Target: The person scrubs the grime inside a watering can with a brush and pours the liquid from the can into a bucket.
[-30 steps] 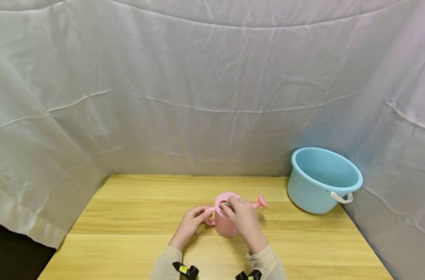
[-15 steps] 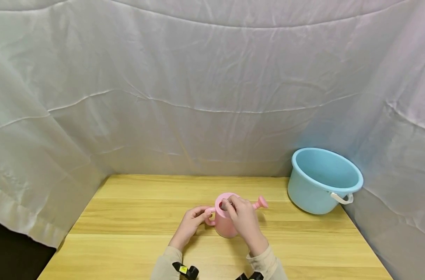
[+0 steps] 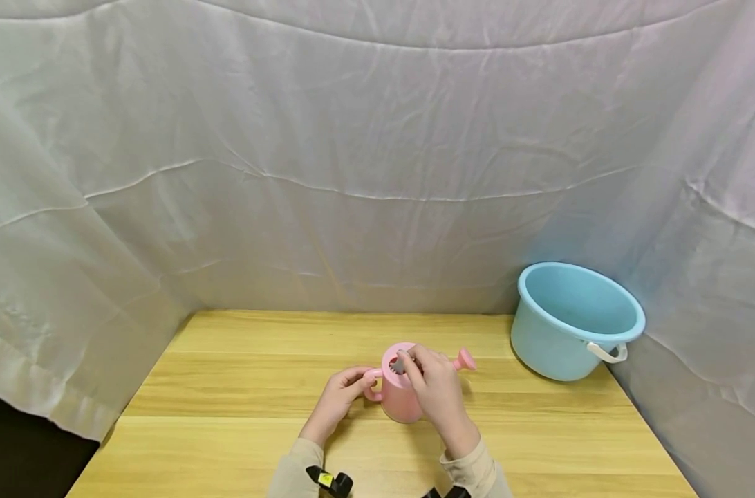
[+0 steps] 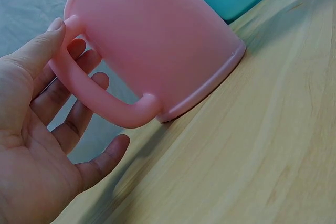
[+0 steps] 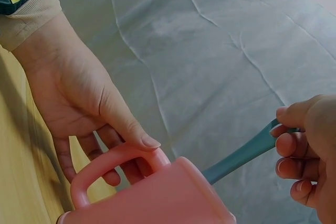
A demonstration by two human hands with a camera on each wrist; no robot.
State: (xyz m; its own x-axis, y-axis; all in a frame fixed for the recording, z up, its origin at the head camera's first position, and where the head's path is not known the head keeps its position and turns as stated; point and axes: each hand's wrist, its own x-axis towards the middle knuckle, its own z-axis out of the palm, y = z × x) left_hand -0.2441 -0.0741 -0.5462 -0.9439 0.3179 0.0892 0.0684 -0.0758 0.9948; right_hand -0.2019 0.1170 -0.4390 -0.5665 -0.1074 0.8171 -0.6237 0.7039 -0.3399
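Observation:
A pink watering can [image 3: 401, 404] stands upright on the wooden table, its spout pointing right. My left hand [image 3: 337, 400] holds the can's handle [image 4: 100, 98], thumb on top and fingertips behind it; the little finger stays off the handle. Over the can's mouth, my right hand [image 3: 437, 391] pinches the looped end of a slim grey-green tool handle [image 5: 241, 156]. The lower part of this tool goes down into the can. At the opening, the head view shows a grey, toothed or bristled part [image 3: 396, 366]; its exact kind is unclear.
A light blue bucket [image 3: 558, 356] with a white handle stands at the table's back right corner. Pale grey cloth [image 3: 352, 242] hangs behind and along both sides of the wooden table [image 3: 228, 387].
The right hand has shifted slightly up and to the right, and more of the grey tool shows in the can's mouth. The left hand, can and bucket have stayed in place.

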